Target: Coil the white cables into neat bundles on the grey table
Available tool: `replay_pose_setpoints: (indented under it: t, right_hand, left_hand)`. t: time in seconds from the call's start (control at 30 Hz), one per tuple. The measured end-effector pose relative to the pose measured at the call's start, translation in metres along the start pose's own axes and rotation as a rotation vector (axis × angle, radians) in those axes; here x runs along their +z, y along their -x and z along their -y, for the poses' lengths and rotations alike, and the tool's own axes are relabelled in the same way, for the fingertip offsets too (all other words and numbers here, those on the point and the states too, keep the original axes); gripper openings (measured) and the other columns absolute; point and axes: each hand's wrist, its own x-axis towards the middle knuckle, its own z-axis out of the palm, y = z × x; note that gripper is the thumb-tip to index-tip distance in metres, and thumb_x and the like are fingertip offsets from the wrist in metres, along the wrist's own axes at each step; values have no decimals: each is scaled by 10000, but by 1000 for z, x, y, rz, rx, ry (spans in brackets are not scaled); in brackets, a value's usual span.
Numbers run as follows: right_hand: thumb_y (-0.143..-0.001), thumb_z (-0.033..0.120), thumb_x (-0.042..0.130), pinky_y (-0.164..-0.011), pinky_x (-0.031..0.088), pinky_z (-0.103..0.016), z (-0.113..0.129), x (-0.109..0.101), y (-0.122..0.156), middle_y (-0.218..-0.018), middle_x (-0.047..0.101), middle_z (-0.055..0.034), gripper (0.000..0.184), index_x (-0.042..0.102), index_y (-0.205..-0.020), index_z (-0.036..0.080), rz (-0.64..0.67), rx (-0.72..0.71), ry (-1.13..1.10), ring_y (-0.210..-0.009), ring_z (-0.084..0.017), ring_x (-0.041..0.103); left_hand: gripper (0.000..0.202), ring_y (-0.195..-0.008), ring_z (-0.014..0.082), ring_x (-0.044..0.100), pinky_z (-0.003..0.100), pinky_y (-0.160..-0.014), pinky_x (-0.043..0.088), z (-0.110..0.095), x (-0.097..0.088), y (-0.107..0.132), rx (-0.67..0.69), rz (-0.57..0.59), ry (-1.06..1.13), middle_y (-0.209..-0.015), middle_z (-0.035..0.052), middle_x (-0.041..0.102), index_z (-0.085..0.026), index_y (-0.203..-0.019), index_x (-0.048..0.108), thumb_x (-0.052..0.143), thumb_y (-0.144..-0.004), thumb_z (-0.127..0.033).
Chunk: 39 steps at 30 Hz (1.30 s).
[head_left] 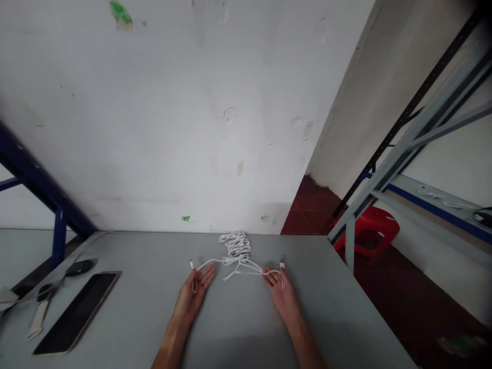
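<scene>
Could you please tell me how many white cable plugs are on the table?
2: one plug just beyond the left hand, the other beside the right hand. Others may be hidden in the coiled white cable.

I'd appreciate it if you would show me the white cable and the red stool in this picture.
White cable (235, 245): head view, on the coiled loops.
Red plastic stool (369, 218): head view, on its seat.

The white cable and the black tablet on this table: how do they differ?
The white cable is thin and gathered in loops, while the black tablet is a flat, rigid-looking rectangle. The cable lies mid-table, running out to the left hand and right hand; the tablet sits off to the left, with neither hand on it. Both rest on the grey table.
</scene>
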Motion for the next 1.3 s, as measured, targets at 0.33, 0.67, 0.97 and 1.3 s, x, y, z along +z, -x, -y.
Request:
replay_pose_setpoints:
  t: [0.33, 0.67, 0.97, 1.3]
  right_hand:
    - [-653, 643, 785, -684, 559, -367, -8, 15, 14, -783, 756, -126, 488, 749, -726, 161, 44, 37, 182, -741, -274, 724]
    - [-849, 552, 628, -663, 442, -275, 10, 12, 28, -719, 648, -14, 395, 704, -739, 181, 460, -206, 818, -698, -182, 591]
    - [-854, 317, 604, -692, 468, -296, -8, 27, 28, -767, 615, -33, 192, 639, -706, 200, 407, -511, 1133, -720, -191, 600]
    - [-727, 422, 758, -647, 483, -319, -16, 48, 21, -721, 637, 2, 547, 639, -1217, 208, 123, -514, 984, -624, -212, 589]
  left_hand:
    - [472, -801, 226, 723, 387, -795, 592, 15, 9, 10, 362, 11, -875, -967, 100, 752, -147, -999, 654, 677, -797, -573]
    - [452, -1268, 320, 518, 538, -1024, 461, 30, 22, 15, 1046, 69, -1608, -1384, 162, 507, -214, -1318, 527, 611, -892, -343]
    - [312, -1018, 290, 623, 455, -903, 506, 55, 38, -1, 976, 245, -1963, -1087, 125, 685, -190, -1180, 602, 479, -895, -154]
    - [359, -612, 157, 524, 242, -615, 399, 34, 50, 18, 482, 508, -1406, -665, -2, 604, -196, -837, 660, 435, -974, -440]
